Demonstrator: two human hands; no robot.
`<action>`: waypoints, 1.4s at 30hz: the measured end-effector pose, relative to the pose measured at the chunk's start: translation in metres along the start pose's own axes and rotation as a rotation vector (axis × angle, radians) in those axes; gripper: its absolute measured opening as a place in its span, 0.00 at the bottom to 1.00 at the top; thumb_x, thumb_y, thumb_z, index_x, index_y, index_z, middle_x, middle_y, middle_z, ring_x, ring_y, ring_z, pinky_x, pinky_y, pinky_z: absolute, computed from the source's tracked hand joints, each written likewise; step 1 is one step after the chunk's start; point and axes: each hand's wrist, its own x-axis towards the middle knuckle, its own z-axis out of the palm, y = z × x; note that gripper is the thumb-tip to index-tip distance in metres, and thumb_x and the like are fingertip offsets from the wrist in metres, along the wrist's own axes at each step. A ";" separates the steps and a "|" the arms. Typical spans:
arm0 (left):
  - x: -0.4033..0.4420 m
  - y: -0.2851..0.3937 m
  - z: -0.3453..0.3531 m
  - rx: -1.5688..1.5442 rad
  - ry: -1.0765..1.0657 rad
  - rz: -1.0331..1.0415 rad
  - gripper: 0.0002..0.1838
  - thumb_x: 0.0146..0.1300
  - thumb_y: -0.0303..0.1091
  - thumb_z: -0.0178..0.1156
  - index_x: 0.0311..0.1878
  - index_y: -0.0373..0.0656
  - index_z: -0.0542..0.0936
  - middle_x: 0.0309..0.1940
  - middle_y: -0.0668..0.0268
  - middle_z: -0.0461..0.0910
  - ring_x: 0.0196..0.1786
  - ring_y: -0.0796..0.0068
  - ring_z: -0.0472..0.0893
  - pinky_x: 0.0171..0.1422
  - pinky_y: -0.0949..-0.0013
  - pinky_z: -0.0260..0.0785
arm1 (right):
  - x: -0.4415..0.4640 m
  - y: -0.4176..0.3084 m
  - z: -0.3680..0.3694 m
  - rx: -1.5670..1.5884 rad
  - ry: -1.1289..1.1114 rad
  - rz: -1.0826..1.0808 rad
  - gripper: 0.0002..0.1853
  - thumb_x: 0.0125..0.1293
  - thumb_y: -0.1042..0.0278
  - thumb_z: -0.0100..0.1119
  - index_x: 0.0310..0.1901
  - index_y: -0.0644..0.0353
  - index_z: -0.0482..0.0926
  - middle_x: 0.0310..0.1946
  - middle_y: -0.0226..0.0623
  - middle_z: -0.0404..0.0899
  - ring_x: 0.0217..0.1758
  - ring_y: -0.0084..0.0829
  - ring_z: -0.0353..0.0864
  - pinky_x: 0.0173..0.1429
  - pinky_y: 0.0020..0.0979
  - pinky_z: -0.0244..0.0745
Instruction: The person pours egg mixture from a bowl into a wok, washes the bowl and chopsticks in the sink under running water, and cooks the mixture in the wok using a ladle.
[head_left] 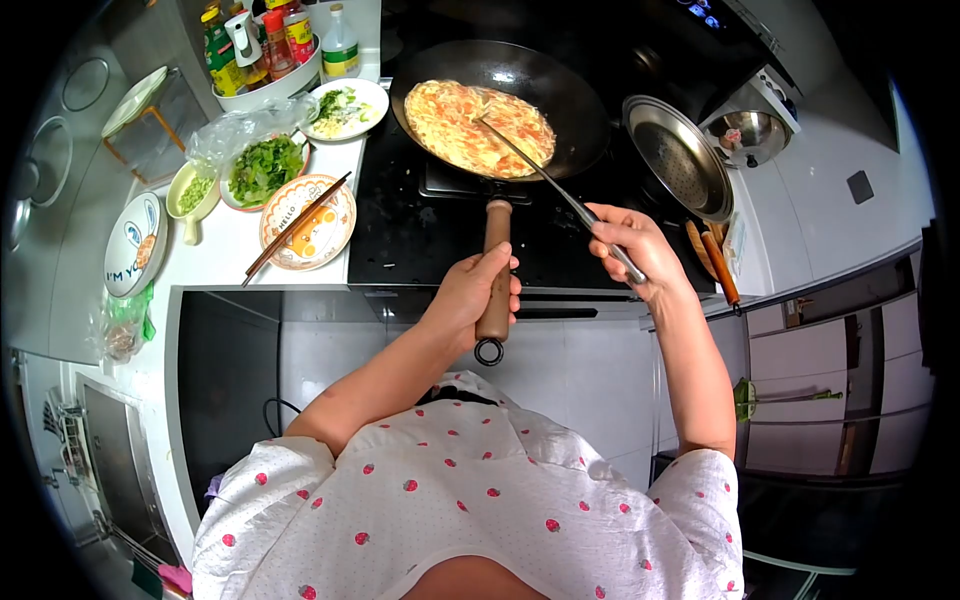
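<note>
My left hand (468, 296) is wrapped round the brown handle (495, 230) of a dark wok (578, 115) on the black stove. Inside the wok lies a wide yellow egg layer (465, 130) mottled with orange-red bits, mostly toward the left side. A long metal cooking utensil (545, 178) slants from my right hand (640, 248) down to the egg; its far end is too thin or hidden to tell whether it is a spatula. The fingers of my right hand close on its thick grip.
Left counter: a patterned bowl (325, 235) with chopsticks (297, 228) across it, a bowl of leafy greens (265, 172), a plate of chopped garlic and scallion (350, 115), and sauce bottles (275, 45). Right of the wok sit a steel steamer pan (680, 150) and a metal bowl (765, 140).
</note>
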 end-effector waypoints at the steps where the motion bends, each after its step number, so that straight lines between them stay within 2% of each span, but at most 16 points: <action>1: 0.000 0.000 0.000 0.003 0.002 -0.002 0.17 0.62 0.48 0.55 0.39 0.42 0.71 0.22 0.68 0.73 0.21 0.79 0.73 0.22 0.75 0.68 | -0.004 0.001 -0.001 0.018 0.001 -0.014 0.19 0.59 0.77 0.52 0.53 0.71 0.69 0.17 0.30 0.69 0.11 0.14 0.62 0.14 0.16 0.54; 8: -0.002 0.001 0.001 0.006 0.003 0.003 0.17 0.63 0.48 0.54 0.39 0.42 0.71 0.23 0.68 0.73 0.22 0.79 0.73 0.22 0.75 0.68 | -0.025 -0.008 -0.006 -0.482 0.262 -0.179 0.24 0.58 0.76 0.54 0.56 0.74 0.66 0.17 0.30 0.68 0.11 0.15 0.61 0.14 0.18 0.54; 9: -0.002 0.002 0.001 0.010 0.003 0.003 0.17 0.63 0.48 0.54 0.39 0.42 0.71 0.23 0.68 0.73 0.22 0.79 0.73 0.22 0.75 0.68 | -0.026 -0.011 -0.010 -0.667 0.314 -0.153 0.25 0.56 0.74 0.55 0.57 0.71 0.66 0.19 0.37 0.72 0.15 0.25 0.70 0.21 0.24 0.65; 12: -0.002 0.001 0.002 0.016 0.001 0.002 0.17 0.63 0.48 0.54 0.39 0.42 0.71 0.23 0.68 0.73 0.22 0.80 0.73 0.22 0.75 0.68 | -0.028 -0.012 -0.014 -1.146 0.462 -0.350 0.25 0.54 0.74 0.56 0.55 0.68 0.69 0.25 0.47 0.77 0.26 0.38 0.78 0.36 0.31 0.72; 13: -0.002 0.002 0.001 0.016 0.001 0.002 0.17 0.63 0.48 0.54 0.39 0.42 0.70 0.23 0.69 0.73 0.22 0.80 0.73 0.22 0.75 0.68 | -0.032 -0.014 -0.010 -1.184 0.517 -0.339 0.24 0.52 0.74 0.57 0.53 0.67 0.71 0.31 0.53 0.78 0.38 0.47 0.78 0.47 0.34 0.70; 16: -0.001 0.002 0.000 0.016 -0.018 0.000 0.17 0.63 0.48 0.54 0.39 0.42 0.70 0.23 0.68 0.73 0.22 0.80 0.73 0.22 0.75 0.68 | -0.038 -0.012 -0.011 -1.405 0.566 -0.440 0.23 0.52 0.74 0.57 0.52 0.69 0.71 0.31 0.52 0.78 0.38 0.48 0.77 0.47 0.34 0.70; 19: -0.001 0.002 0.002 0.016 -0.015 0.002 0.17 0.63 0.48 0.54 0.39 0.42 0.70 0.23 0.68 0.73 0.22 0.80 0.73 0.22 0.75 0.68 | -0.034 -0.001 -0.029 -1.431 0.458 -0.606 0.23 0.54 0.75 0.56 0.53 0.71 0.69 0.25 0.48 0.78 0.27 0.42 0.78 0.35 0.31 0.72; 22: 0.000 0.001 0.001 0.017 -0.014 0.003 0.17 0.63 0.48 0.54 0.39 0.42 0.70 0.23 0.69 0.73 0.22 0.80 0.73 0.22 0.75 0.68 | -0.042 -0.018 -0.012 -0.701 0.361 -0.010 0.23 0.56 0.76 0.54 0.54 0.74 0.67 0.19 0.39 0.73 0.14 0.27 0.70 0.21 0.24 0.65; 25: 0.000 0.001 0.001 0.017 -0.006 -0.001 0.17 0.63 0.48 0.54 0.39 0.42 0.70 0.23 0.69 0.73 0.21 0.80 0.73 0.22 0.75 0.68 | -0.045 -0.017 -0.011 -0.370 0.237 -0.040 0.23 0.58 0.77 0.52 0.56 0.75 0.65 0.17 0.31 0.68 0.10 0.15 0.60 0.14 0.18 0.54; 31: -0.002 0.001 0.002 0.008 -0.006 0.001 0.17 0.63 0.48 0.54 0.39 0.42 0.71 0.23 0.69 0.73 0.21 0.80 0.73 0.22 0.75 0.69 | -0.053 -0.012 -0.008 -0.376 0.250 -0.102 0.24 0.58 0.77 0.53 0.57 0.74 0.64 0.17 0.32 0.69 0.11 0.17 0.62 0.15 0.18 0.55; 34: -0.002 0.001 0.002 0.014 0.002 -0.006 0.17 0.63 0.48 0.54 0.39 0.42 0.71 0.23 0.69 0.73 0.21 0.80 0.73 0.22 0.75 0.69 | -0.052 -0.008 -0.006 -0.600 0.330 -0.155 0.25 0.57 0.76 0.54 0.58 0.70 0.65 0.17 0.31 0.69 0.12 0.16 0.61 0.16 0.19 0.56; 37: -0.002 0.002 0.003 0.024 0.012 -0.002 0.17 0.63 0.48 0.54 0.39 0.42 0.71 0.23 0.69 0.73 0.21 0.80 0.73 0.22 0.75 0.69 | -0.041 0.008 -0.016 -1.074 0.393 -0.536 0.25 0.56 0.77 0.55 0.58 0.67 0.66 0.18 0.30 0.69 0.13 0.15 0.61 0.16 0.20 0.56; 42: -0.001 0.001 0.003 0.027 0.015 -0.003 0.17 0.63 0.48 0.54 0.39 0.42 0.70 0.23 0.69 0.73 0.21 0.80 0.73 0.22 0.75 0.68 | -0.060 -0.024 0.008 -0.788 0.372 -0.170 0.23 0.56 0.77 0.56 0.56 0.68 0.69 0.20 0.29 0.70 0.18 0.17 0.64 0.23 0.21 0.61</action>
